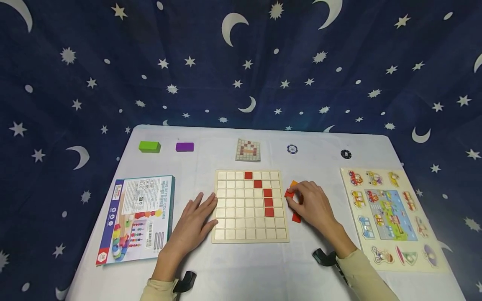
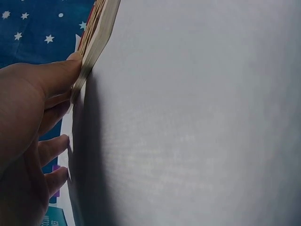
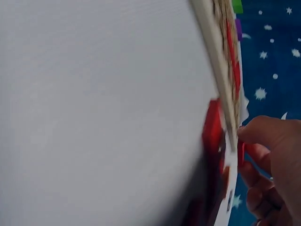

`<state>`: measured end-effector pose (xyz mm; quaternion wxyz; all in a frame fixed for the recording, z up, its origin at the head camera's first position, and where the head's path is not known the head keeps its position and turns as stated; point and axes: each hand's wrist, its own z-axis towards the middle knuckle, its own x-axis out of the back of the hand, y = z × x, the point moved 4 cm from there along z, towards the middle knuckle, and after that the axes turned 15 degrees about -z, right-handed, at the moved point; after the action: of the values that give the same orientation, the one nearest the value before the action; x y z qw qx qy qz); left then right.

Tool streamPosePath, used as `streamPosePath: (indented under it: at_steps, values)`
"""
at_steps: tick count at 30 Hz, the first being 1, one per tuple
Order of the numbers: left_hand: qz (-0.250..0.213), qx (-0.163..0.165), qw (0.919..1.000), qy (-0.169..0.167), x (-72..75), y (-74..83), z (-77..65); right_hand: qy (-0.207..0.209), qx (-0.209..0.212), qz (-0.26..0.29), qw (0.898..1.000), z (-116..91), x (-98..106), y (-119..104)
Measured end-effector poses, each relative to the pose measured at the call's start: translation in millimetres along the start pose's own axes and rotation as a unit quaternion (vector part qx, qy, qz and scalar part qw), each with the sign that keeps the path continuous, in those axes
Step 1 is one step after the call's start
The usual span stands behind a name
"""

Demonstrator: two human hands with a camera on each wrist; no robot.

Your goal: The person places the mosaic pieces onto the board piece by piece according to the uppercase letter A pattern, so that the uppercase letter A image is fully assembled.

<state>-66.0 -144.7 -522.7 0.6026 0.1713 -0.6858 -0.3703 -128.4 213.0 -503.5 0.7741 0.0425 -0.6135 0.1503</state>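
A wooden grid board [image 1: 229,212] lies at the table's middle, with several red square tiles [image 1: 268,202] set in its cells in a stepped line right of centre. My left hand [image 1: 193,223] rests at the board's left edge, fingers spread and fairly straight, fingertips touching the rim. Just off the right edge, my right hand [image 1: 312,205] pinches a red tile [image 3: 241,151] between thumb and fingers. Loose tiles lie beside and under that hand, among them an orange tile [image 1: 293,183] and a red one [image 1: 296,218].
Behind the board lies a small pattern card [image 1: 247,150]. A green block [image 1: 149,146] and a purple block [image 1: 185,147] stand back left; two round chips [image 1: 292,149] are back right. A boxed toy [image 1: 139,221] flanks the left side, a vehicle puzzle board [image 1: 393,217] the right.
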Motion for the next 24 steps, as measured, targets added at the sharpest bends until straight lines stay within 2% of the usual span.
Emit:
streamPosePath:
  at_steps: [6, 14, 19, 24]
  values:
    - [-0.001, -0.002, 1.0000, 0.000, 1.4, 0.1, 0.6, -0.009, 0.059, 0.042, 0.997, 33.5, -6.4, -40.3]
    - [-0.010, -0.002, 0.9999, -0.002, -0.5, 0.4, 0.9, -0.068, 0.132, 0.046, 0.988, 75.0, -24.3, -98.8]
    - [-0.004, 0.001, 1.0000, -0.001, -0.3, 0.7, 0.8, -0.101, 0.138, 0.036, 0.985, 83.9, -33.8, -112.5]
    - [-0.003, 0.006, 1.0000, -0.003, 0.7, 1.5, 1.3, -0.093, 0.130, 0.023, 0.987, 82.9, -36.3, -112.6]
